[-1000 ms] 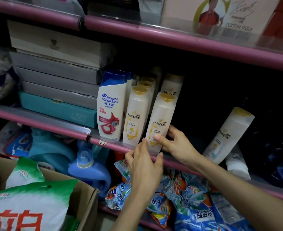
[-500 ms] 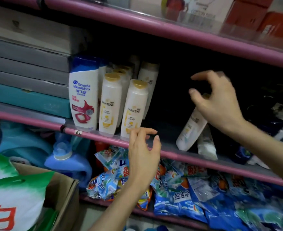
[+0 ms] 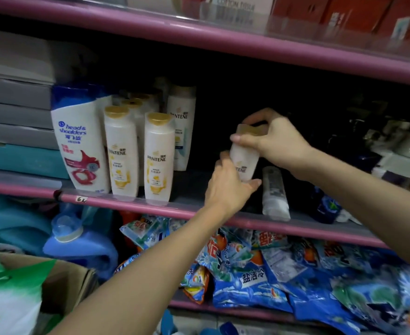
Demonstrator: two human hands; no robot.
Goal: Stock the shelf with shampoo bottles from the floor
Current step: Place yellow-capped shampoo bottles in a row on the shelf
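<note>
Nearest me, a carton (image 3: 61, 284) with a green and white bag (image 3: 10, 293) is sitting at the lower left, and blue packets (image 3: 259, 274) are piling along the bottom shelf. Above them both arms are reaching over the pink front edge of the middle shelf (image 3: 247, 220). The left hand (image 3: 228, 184) is cupping the lower body of a white bottle (image 3: 243, 160), fingers curling round its base; the right hand (image 3: 271, 139) is pinching its gold cap from above. The bottle is standing nearly upright, near the front edge and right of the middle, just beside a tube (image 3: 275, 192) lying flat.

To my eye, the person is straightening this bottle. Next it wants sliding left toward the row (image 3: 138, 151) of matching bottles standing at the front edge, beside the blue-capped one (image 3: 78, 141), without knocking them. Farther back, more bottles are fading into shadow; grey boxes (image 3: 15, 117) are stacking at the left end.
</note>
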